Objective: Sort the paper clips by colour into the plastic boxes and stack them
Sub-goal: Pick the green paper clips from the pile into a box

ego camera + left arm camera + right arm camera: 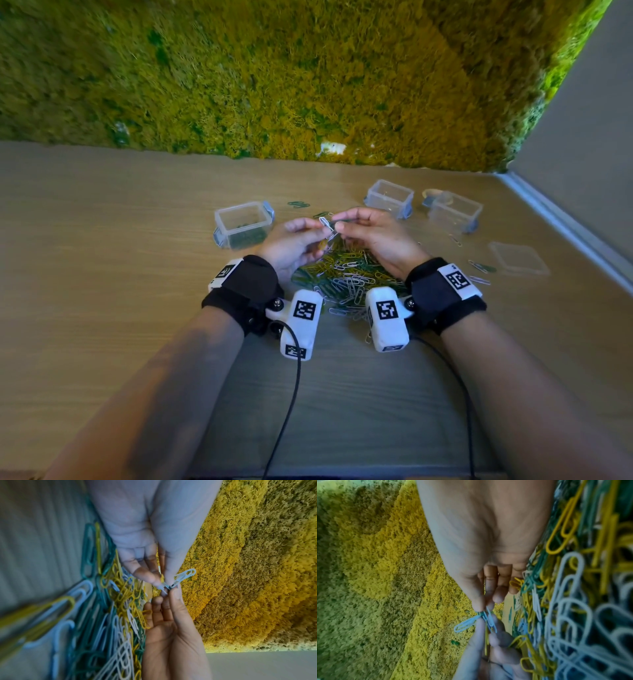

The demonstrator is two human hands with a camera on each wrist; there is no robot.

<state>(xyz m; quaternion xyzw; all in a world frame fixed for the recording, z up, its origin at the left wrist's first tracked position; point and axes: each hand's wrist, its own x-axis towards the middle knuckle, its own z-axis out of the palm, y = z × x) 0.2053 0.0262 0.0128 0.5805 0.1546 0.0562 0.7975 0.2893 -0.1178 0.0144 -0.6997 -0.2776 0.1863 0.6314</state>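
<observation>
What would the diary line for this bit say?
both hands: left hand and right hand pinch linked white paper clips above pile | green box: some green clips inside | stacking: not started

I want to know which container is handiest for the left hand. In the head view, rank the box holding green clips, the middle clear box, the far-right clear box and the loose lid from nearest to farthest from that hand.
From the left hand:
1. Box holding green clips, just to its left.
2. Middle clear box, right and farther back.
3. Far-right clear box, beyond that.
4. Loose lid, farthest right, near the table edge.
</observation>
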